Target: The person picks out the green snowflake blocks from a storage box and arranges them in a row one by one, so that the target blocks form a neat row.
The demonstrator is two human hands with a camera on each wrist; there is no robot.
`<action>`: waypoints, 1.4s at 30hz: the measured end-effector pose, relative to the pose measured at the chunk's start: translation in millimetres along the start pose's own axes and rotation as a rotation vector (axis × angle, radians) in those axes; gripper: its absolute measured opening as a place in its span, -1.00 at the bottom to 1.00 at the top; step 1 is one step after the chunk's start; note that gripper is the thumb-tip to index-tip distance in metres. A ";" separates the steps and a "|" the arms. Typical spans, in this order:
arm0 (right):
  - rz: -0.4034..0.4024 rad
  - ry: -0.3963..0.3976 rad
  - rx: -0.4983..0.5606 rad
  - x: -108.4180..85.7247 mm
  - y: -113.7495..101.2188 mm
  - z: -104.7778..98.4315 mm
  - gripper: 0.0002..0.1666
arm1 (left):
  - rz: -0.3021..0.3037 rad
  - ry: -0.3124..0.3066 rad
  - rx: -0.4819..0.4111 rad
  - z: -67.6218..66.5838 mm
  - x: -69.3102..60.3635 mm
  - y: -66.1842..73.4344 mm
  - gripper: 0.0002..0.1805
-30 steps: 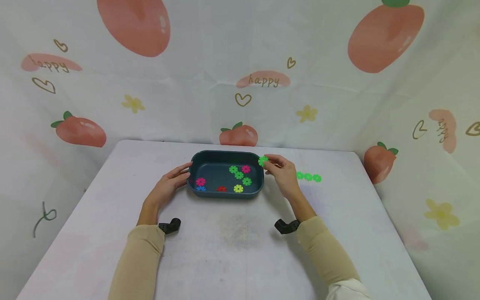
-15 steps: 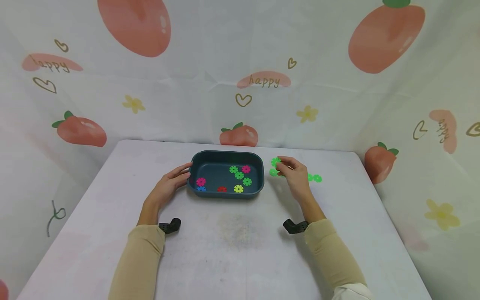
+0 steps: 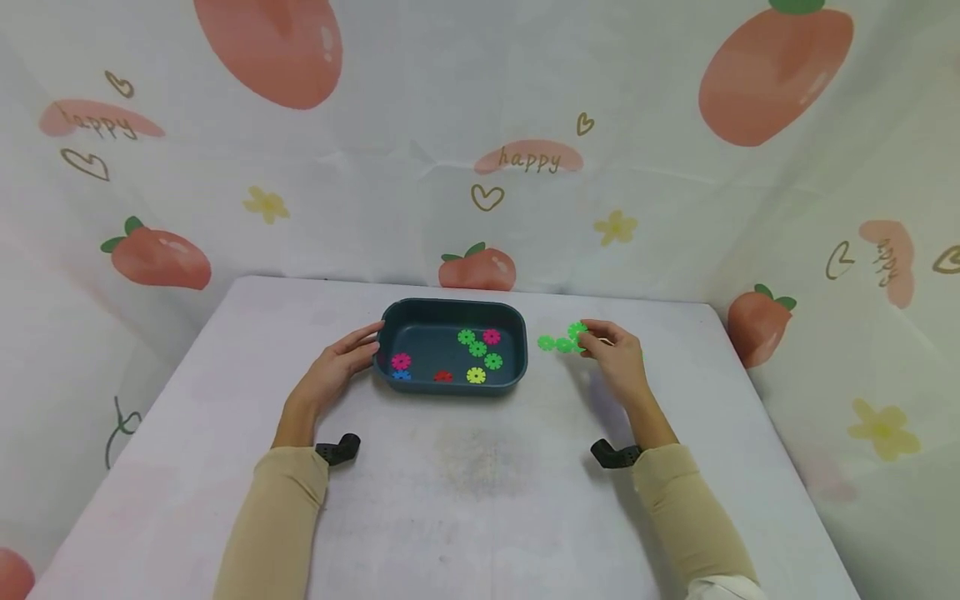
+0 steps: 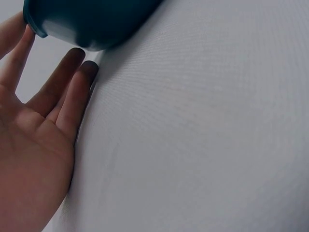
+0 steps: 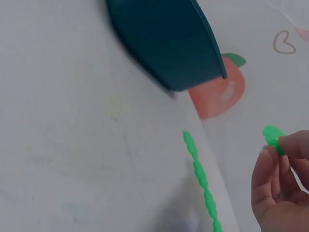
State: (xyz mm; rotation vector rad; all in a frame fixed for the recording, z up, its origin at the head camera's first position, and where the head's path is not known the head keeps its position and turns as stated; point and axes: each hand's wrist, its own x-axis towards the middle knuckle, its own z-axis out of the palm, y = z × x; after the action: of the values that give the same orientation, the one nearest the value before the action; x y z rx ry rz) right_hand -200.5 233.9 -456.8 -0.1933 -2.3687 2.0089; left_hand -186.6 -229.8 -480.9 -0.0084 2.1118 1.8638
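Note:
My left hand [image 3: 330,379] touches the left rim of a dark teal bin [image 3: 450,389] with fairly straight fingers; the left wrist view shows fingertips at the bin's underside edge [image 4: 38,34]. My right hand [image 3: 618,362] pinches a bright green snowflake building disc [image 5: 273,134] between thumb and fingers, held above the table. Under it lies a row of green discs [image 3: 546,342], partly hidden by the hand in the head view; the right wrist view shows the row [image 5: 202,179] edge-on, the discs close together. Inside the bin lie green discs [image 3: 477,348], pink, yellow, red and blue ones.
The white table [image 3: 465,517] runs up to a fruit-printed cloth backdrop [image 3: 405,208] at the back and sides. A black wrist camera mount [image 3: 339,450] sits on the left wrist and another mount [image 3: 615,455] on the right.
My right hand has moved right from the bin's right rim, carrying the green disc over the row. The row's left end has come into view. My left hand has stayed at the bin.

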 end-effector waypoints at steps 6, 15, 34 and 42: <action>0.004 -0.006 -0.006 -0.3 5.0 -10.5 -0.57 | 0.000 0.004 -0.006 -2.0 -0.1 0.5 -0.35; 0.063 0.040 -0.023 -0.6 13.6 -33.7 -0.53 | 0.002 0.002 -0.002 -2.1 4.2 0.3 -0.36; 0.114 0.218 -0.036 6.6 26.3 -75.5 -0.57 | -0.015 0.003 -0.022 -0.9 2.8 0.9 -0.36; 0.154 0.236 -0.223 4.8 26.9 -95.8 -0.53 | -0.013 0.003 -0.025 -0.1 3.8 -3.5 -0.36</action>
State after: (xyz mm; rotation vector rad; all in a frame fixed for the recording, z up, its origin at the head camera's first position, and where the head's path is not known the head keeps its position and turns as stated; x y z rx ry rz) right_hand -193.3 332.7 -467.6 -0.6008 -2.4824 1.6602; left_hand -189.5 -229.6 -485.2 -0.0304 2.0851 1.8838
